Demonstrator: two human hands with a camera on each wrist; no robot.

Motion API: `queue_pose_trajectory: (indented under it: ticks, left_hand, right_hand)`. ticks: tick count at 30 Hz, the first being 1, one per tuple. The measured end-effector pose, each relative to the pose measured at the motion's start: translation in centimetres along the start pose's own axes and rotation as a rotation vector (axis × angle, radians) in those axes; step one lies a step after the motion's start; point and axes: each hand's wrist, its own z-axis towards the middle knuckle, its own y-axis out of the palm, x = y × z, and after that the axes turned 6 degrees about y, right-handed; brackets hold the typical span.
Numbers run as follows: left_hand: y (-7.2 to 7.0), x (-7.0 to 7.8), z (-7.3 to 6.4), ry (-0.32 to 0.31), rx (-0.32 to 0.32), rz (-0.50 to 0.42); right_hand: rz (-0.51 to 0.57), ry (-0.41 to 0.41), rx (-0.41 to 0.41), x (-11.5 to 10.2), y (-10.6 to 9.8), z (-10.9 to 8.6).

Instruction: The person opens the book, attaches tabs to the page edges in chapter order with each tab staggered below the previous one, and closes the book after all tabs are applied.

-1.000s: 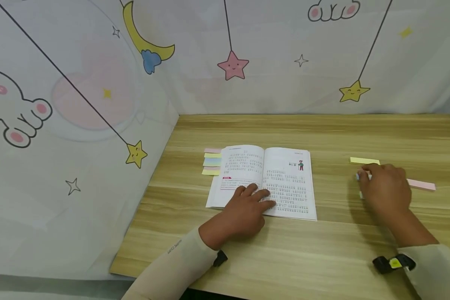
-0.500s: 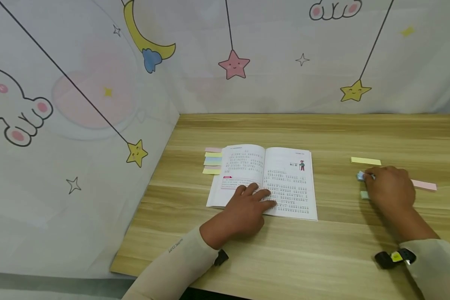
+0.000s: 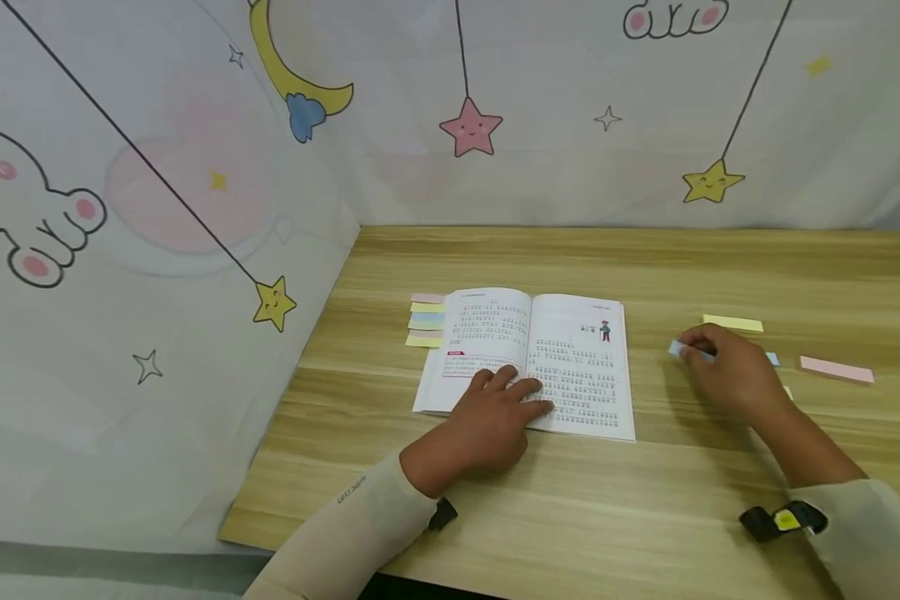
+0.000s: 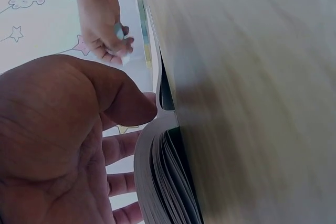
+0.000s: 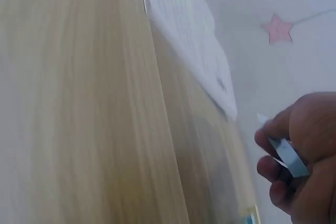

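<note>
An open book (image 3: pixel 577 367) lies on the wooden table, with pink, yellow and blue sticky tabs (image 3: pixel 426 321) jutting from its left edge. My left hand (image 3: pixel 495 421) rests flat on the lower part of the pages near the spine, fingers spread. To the right of the book, my right hand (image 3: pixel 731 371) pinches a light blue sticky note (image 5: pixel 287 156) between thumb and fingers. Beneath that hand, a bit of another blue strip (image 3: pixel 772 359) shows, mostly hidden. In the left wrist view, the left thumb (image 4: pixel 134 100) lies by the book's bottom edge.
A yellow sticky-note pad (image 3: pixel 732 323) lies behind the right hand, and a pink pad (image 3: pixel 836 370) lies to its right. A pale green pad (image 3: pixel 788 392) is mostly covered by the hand. A printed cloth backdrop (image 3: pixel 555 167) stands behind and left of the table (image 3: pixel 570 517).
The right hand has moved left from the pads toward the book, carrying the blue sticky note away. The left hand has stayed in place on the book.
</note>
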Motion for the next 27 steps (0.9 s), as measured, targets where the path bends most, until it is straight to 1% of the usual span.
queue_pose_trajectory:
  ticks: [3,5,9,12,18,27]
  left_hand:
    - [0.0,0.0,0.0,-0.004,0.0,0.006]
    - [-0.1,0.0,0.0,-0.005,0.001,0.007]
    - [-0.1,0.0,0.0,0.0,0.004,0.006]
    - [-0.1,0.1,-0.1,0.003,0.005,0.004]
    - [-0.1,0.1,-0.1,-0.001,0.01,0.009]
    - [0.0,0.2,0.0,-0.008,0.005,0.01]
  right_hand:
    - [0.071,0.011,-0.1,-1.8,1.1,0.2]
    - [0.078,-0.002,-0.121,-2.6,2.1,0.2]
    - [0.068,-0.033,-0.122,-3.2,3.7,0.3]
    - [0.056,-0.049,-0.115,-3.4,4.3,0.4]
    - [0.021,-0.063,-0.129,-3.7,4.5,0.6]
    - [-0.001,-0.069,-0.142,-4.1,4.5,0.7]
